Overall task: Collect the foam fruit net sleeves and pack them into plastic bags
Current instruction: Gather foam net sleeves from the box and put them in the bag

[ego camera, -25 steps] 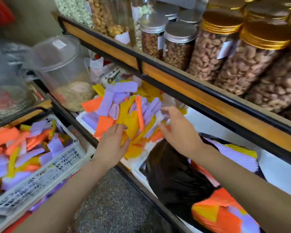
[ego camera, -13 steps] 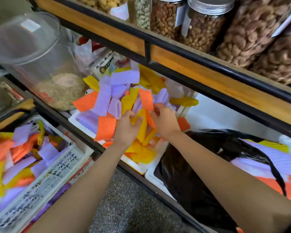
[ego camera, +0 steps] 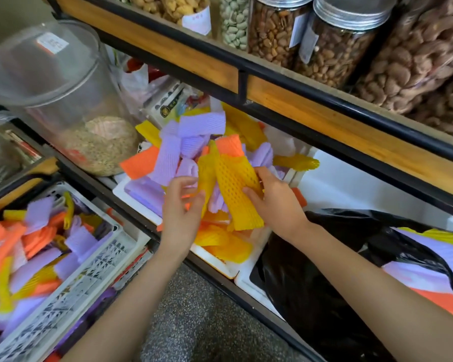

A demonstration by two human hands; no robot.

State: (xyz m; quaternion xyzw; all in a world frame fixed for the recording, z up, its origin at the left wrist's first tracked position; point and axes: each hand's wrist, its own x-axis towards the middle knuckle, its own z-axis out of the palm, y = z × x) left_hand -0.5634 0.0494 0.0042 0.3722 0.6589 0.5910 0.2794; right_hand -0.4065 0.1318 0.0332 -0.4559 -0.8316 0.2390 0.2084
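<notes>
The right hand [ego camera: 275,205] now lifts a long yellow foam net sleeve [ego camera: 233,184] clear above the white foam tray [ego camera: 134,197], fingers pinching it. The left hand [ego camera: 181,212] curls its fingers just beside, hold unclear; bagging likely follows.

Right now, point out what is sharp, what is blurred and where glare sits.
Head view: the yellow sleeve held by the right hand is sharp, its mesh holes distinct; the white basket at lower left is smeared by blur; the clear jar carries pale glare on its dome; the black bag shows dull sheen.
</notes>
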